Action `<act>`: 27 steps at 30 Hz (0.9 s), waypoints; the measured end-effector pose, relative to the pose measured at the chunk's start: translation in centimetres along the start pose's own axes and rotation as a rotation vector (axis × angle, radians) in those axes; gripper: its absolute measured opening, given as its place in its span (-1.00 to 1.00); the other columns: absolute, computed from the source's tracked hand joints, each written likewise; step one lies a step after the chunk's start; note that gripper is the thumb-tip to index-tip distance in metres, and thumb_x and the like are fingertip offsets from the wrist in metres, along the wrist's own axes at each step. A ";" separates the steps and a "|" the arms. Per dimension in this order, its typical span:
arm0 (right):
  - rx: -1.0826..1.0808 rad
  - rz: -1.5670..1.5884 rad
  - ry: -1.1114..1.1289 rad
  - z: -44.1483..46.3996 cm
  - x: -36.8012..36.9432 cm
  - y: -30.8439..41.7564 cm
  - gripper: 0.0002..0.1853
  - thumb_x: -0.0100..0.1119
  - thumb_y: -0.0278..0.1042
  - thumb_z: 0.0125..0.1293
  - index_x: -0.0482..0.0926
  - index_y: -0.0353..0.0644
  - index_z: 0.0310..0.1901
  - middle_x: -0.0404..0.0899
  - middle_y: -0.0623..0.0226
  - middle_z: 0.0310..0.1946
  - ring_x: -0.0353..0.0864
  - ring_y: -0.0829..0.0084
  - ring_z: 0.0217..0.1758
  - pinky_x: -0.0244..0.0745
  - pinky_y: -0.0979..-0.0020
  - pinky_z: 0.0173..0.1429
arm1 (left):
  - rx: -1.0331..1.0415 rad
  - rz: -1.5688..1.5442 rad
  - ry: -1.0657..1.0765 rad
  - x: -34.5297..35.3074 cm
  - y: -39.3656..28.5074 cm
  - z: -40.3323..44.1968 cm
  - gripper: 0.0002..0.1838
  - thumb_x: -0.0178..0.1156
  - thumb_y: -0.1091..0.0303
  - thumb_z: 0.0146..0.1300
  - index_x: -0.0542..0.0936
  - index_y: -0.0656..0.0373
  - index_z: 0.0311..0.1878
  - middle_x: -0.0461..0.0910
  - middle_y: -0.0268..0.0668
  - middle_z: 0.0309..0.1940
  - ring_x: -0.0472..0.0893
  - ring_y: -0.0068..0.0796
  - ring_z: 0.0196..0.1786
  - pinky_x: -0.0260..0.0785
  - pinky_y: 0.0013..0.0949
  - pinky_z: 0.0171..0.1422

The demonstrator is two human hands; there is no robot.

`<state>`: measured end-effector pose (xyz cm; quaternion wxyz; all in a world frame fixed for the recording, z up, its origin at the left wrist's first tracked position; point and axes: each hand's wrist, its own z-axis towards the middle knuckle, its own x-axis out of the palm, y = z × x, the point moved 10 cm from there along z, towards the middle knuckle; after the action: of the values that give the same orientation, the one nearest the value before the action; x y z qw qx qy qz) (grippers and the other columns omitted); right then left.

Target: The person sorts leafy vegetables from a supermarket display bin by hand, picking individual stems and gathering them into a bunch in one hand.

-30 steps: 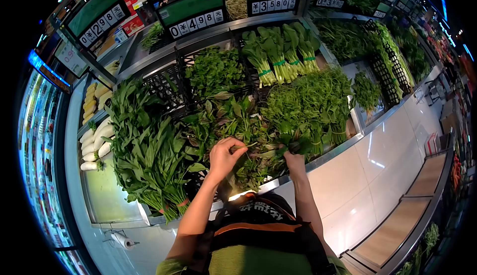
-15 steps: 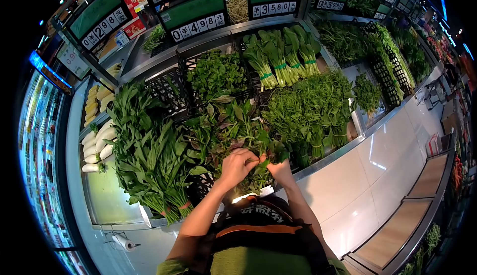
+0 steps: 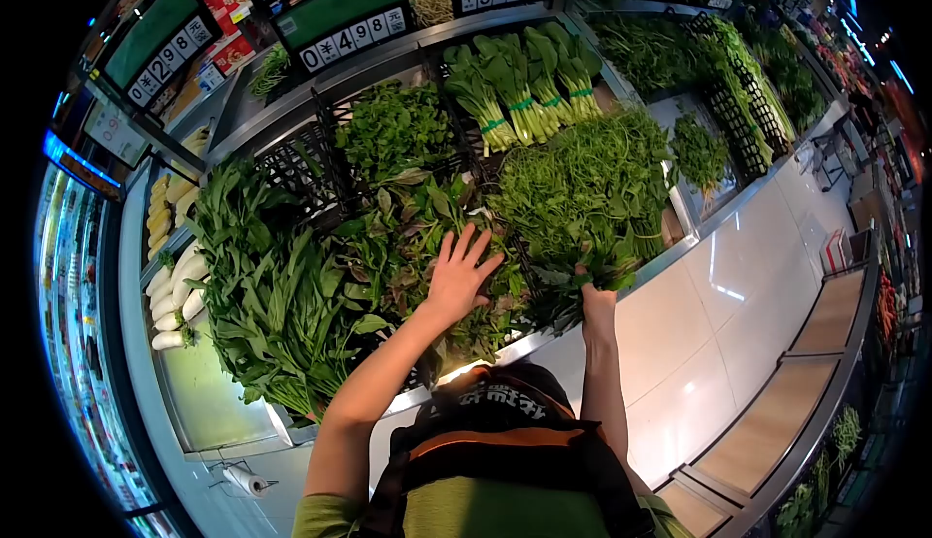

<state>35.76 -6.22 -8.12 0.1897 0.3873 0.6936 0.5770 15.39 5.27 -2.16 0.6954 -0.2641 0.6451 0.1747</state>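
Note:
My left hand (image 3: pixel 460 278) lies with fingers spread over loose purple-tinged leafy greens (image 3: pixel 408 218) in the middle of the display. Over at the front right, my right hand (image 3: pixel 599 310) is closed around a small bunch of dark green leaves (image 3: pixel 558 297). Its thumb points up, and the stems inside the grip are hidden. Just beyond that hand is a heap of fine-stemmed greens (image 3: pixel 582 179). Long-leaved greens (image 3: pixel 282 295) are piled to the left of my left hand.
Banded bok choy (image 3: pixel 524 82) and a crate of short leafy greens (image 3: pixel 393 130) sit farther back. White radishes (image 3: pixel 180 285) lie at the left. Price signs (image 3: pixel 349 28) hang above the stand. A metal edge borders the display, with tiled floor (image 3: pixel 709 344) at the right.
My hands have moved apart. The left has left the bunch and spread out over the loose greens; the right has shifted right with the dark leaves. The view has shifted slightly.

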 end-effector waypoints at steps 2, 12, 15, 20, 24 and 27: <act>0.024 0.017 0.033 -0.2 0.0 -0.4 -0.55 0.28 -0.41 0.24 0.43 -0.29 0.14 0.52 0.32 0.03 0.50 0.45 0.00 0.38 0.45 0.11 | -0.022 0.295 0.156 3.6 1.5 1.7 -0.31 0.38 0.20 -0.01 0.43 -0.30 0.27 -0.14 -0.11 0.52 -0.24 0.03 0.55 -0.34 0.25 0.52; 0.016 0.025 0.102 -1.5 -0.7 1.2 -0.84 0.24 -0.45 0.24 0.59 -0.24 -0.15 0.62 0.37 -0.20 0.53 0.51 -0.11 0.40 0.46 0.03 | -0.311 0.084 -0.148 -1.0 15.2 3.3 -0.43 0.28 0.50 -0.02 0.49 -0.09 0.14 0.48 -0.32 0.09 0.35 -0.16 0.29 0.18 -0.04 0.31; 0.097 0.143 0.092 -1.8 -0.8 0.1 -0.84 0.23 -0.45 0.24 0.59 -0.24 -0.15 0.61 0.38 -0.21 0.53 0.51 -0.10 0.41 0.46 0.02 | -0.239 0.068 -0.242 -2.4 12.8 3.1 -0.42 0.29 0.48 0.00 0.47 -0.11 0.17 0.47 -0.32 0.10 0.36 -0.19 0.27 0.19 -0.06 0.30; 0.155 0.309 0.135 -1.7 -1.3 -1.2 -0.80 0.25 -0.42 0.24 0.57 -0.24 -0.11 0.59 0.38 -0.21 0.54 0.50 -0.10 0.42 0.44 0.02 | -0.368 0.134 -0.335 -2.1 15.8 2.3 -0.52 0.23 0.55 0.01 0.57 -0.06 0.05 0.48 -0.32 0.04 0.38 -0.19 0.24 0.19 -0.06 0.30; 0.174 0.306 0.123 -1.8 -1.9 -1.4 -0.78 0.26 -0.41 0.23 0.57 -0.23 -0.09 0.59 0.38 -0.19 0.53 0.49 -0.08 0.42 0.43 0.03 | -0.346 0.202 -0.368 -3.6 14.6 2.0 -0.50 0.14 0.57 0.03 0.54 -0.03 0.09 0.41 -0.18 0.10 0.36 -0.12 0.25 0.15 -0.01 0.34; 0.182 0.308 0.114 -2.1 -1.8 -1.6 -0.77 0.25 -0.42 0.24 0.56 -0.24 -0.08 0.59 0.38 -0.18 0.52 0.49 -0.07 0.41 0.44 0.04 | -0.125 0.298 -0.368 -3.8 8.7 3.8 -0.41 0.14 0.55 0.06 0.40 -0.04 0.23 0.33 -0.10 0.23 0.24 -0.12 0.38 -0.01 0.02 0.50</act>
<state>34.93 -8.98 -9.39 0.0234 0.4712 0.6851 0.5550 13.02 14.85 0.44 0.7501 -0.1723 0.5273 0.3599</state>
